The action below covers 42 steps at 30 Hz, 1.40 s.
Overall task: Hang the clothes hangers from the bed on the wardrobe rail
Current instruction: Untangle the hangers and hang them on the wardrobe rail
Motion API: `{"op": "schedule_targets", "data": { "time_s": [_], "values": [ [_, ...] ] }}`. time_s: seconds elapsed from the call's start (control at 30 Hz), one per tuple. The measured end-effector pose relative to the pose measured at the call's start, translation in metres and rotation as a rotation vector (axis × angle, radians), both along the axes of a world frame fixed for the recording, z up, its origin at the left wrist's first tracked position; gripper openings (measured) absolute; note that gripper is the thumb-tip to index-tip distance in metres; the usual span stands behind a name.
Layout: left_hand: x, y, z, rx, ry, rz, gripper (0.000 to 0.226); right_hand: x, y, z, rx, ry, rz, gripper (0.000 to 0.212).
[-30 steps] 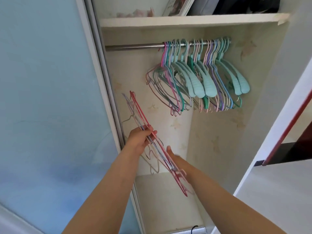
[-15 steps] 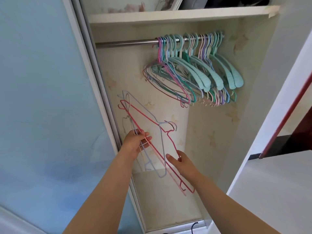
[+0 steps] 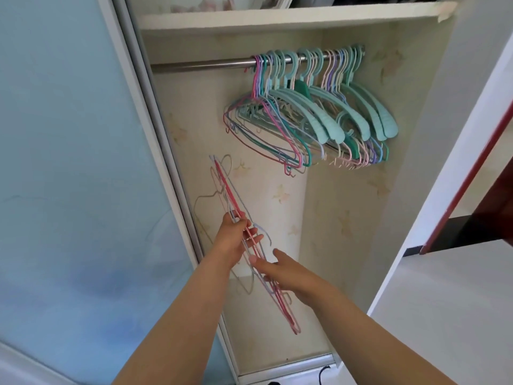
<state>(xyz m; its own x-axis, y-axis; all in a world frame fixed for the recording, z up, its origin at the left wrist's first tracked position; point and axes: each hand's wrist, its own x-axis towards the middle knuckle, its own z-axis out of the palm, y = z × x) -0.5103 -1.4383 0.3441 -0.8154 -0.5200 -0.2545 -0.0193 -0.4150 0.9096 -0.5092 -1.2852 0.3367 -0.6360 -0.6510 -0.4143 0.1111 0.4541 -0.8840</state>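
My left hand (image 3: 236, 240) grips a thin bunch of wire hangers (image 3: 230, 195), red, pink and pale blue, held edge-on and slanting from upper left to lower right inside the wardrobe. My right hand (image 3: 280, 270) touches the lower part of the bunch with fingers stretched out. Above, the metal rail (image 3: 202, 65) carries several hangers (image 3: 305, 112), teal plastic ones and thin coloured wire ones, crowded at its right end. The rail's left half is bare.
A blue sliding door (image 3: 69, 162) with a metal frame stands on the left. A white shelf (image 3: 277, 19) tops the wardrobe opening. A white wall panel and red-edged dark furniture (image 3: 472, 176) are on the right. A black cable (image 3: 322, 375) lies at the wardrobe's bottom.
The hangers, fanned apart half a second ago, are gathered edge-on again into one bunch. My right hand moved up along them, closer to my left hand.
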Motion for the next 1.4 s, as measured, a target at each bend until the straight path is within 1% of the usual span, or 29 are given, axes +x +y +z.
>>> {"op": "schedule_targets", "data": {
  "time_s": [0.03, 0.07, 0.13, 0.17, 0.2, 0.23, 0.27, 0.3, 0.37, 0.4, 0.5, 0.6, 0.67, 0.73, 0.77, 0.83, 0.9, 0.97, 1.0, 1.07, 1.13, 1.2, 1.23, 1.27, 1.33, 1.4],
  "values": [
    [-0.001, 0.001, -0.002, -0.002, -0.004, -0.008, 0.014, 0.0, 0.002, 0.001, 0.013, 0.014, 0.029, 0.113],
    [-0.002, 0.003, -0.003, 0.004, -0.003, -0.022, 0.016, 0.002, 0.003, 0.004, 0.027, 0.041, 0.073, 0.11],
    [-0.003, 0.007, -0.002, 0.015, 0.003, -0.056, 0.021, 0.005, 0.006, 0.007, 0.094, 0.134, 0.133, 0.097],
    [-0.003, 0.009, -0.002, 0.012, 0.007, -0.067, 0.022, 0.004, 0.007, 0.005, 0.114, 0.157, 0.124, 0.088],
    [-0.003, 0.011, -0.001, 0.005, 0.007, -0.073, 0.023, 0.002, 0.007, 0.004, 0.11, 0.137, 0.102, 0.073],
    [-0.003, 0.012, -0.001, -0.002, 0.005, -0.08, 0.025, 0.0, 0.009, 0.004, 0.09, 0.087, 0.08, 0.056],
    [-0.004, 0.013, -0.001, -0.004, 0.003, -0.09, 0.027, -0.001, 0.011, 0.006, 0.049, 0.037, 0.052, 0.049],
    [-0.003, 0.012, -0.002, -0.001, 0.004, -0.103, 0.029, -0.004, 0.014, 0.008, 0.016, -0.012, 0.009, 0.053],
    [-0.002, 0.01, -0.002, 0.011, 0.012, -0.123, 0.028, -0.008, 0.019, 0.009, -0.038, -0.08, -0.068, 0.074],
    [-0.002, 0.009, -0.003, 0.011, 0.013, -0.132, 0.025, -0.007, 0.02, 0.011, -0.068, -0.082, -0.092, 0.076],
    [-0.003, 0.009, -0.005, -0.015, 0.009, -0.161, 0.025, -0.005, 0.02, 0.01, -0.077, -0.035, -0.092, 0.06],
    [-0.002, 0.012, -0.005, 0.024, 0.029, -0.169, 0.024, -0.002, 0.02, 0.016, -0.035, 0.055, -0.076, 0.044],
    [-0.001, 0.013, -0.004, 0.077, 0.049, -0.167, 0.022, -0.001, 0.022, 0.019, 0.0, 0.103, -0.074, 0.041],
    [0.0, 0.014, -0.003, 0.098, 0.066, -0.161, 0.021, -0.004, 0.027, 0.019, 0.015, 0.093, -0.055, 0.046],
    [-0.001, 0.015, -0.002, 0.081, 0.065, -0.163, 0.02, -0.006, 0.029, 0.019, -0.006, 0.046, -0.041, 0.053],
    [-0.001, 0.019, -0.001, 0.027, 0.053, -0.177, 0.019, -0.009, 0.032, 0.016, -0.079, -0.134, -0.021, 0.063],
    [-0.002, 0.025, -0.003, -0.009, 0.039, -0.187, 0.018, -0.009, 0.03, 0.014, -0.157, -0.289, -0.033, 0.055],
    [-0.002, 0.031, -0.004, -0.05, 0.025, -0.188, 0.018, -0.007, 0.021, 0.011, -0.199, -0.37, -0.07, 0.045],
    [-0.002, 0.034, -0.004, -0.066, 0.014, -0.186, 0.017, -0.006, 0.018, 0.01, -0.203, -0.394, -0.074, 0.046],
    [0.0, 0.037, -0.004, -0.118, -0.029, -0.184, 0.014, -0.008, 0.014, 0.009, -0.241, -0.455, -0.049, 0.056],
    [0.001, 0.037, -0.004, -0.184, -0.075, -0.182, 0.011, -0.014, 0.016, 0.007, -0.329, -0.53, -0.016, 0.074],
    [0.001, 0.033, -0.008, -0.247, -0.099, -0.174, 0.011, -0.02, 0.017, 0.005, -0.393, -0.599, -0.047, 0.09],
    [0.001, 0.033, -0.01, -0.284, -0.113, -0.174, 0.013, -0.021, 0.014, 0.005, -0.395, -0.628, -0.096, 0.09],
    [0.002, 0.034, -0.012, -0.323, -0.123, -0.177, 0.015, -0.023, 0.01, 0.004, -0.375, -0.643, -0.163, 0.084],
    [0.004, 0.039, -0.016, -0.42, -0.149, -0.191, 0.018, -0.022, 0.0, 0.005, -0.312, -0.609, -0.287, 0.063],
    [0.006, 0.041, -0.02, -0.585, -0.187, -0.211, 0.019, -0.019, -0.005, 0.008, -0.245, -0.546, -0.33, 0.042]
  ]
}}
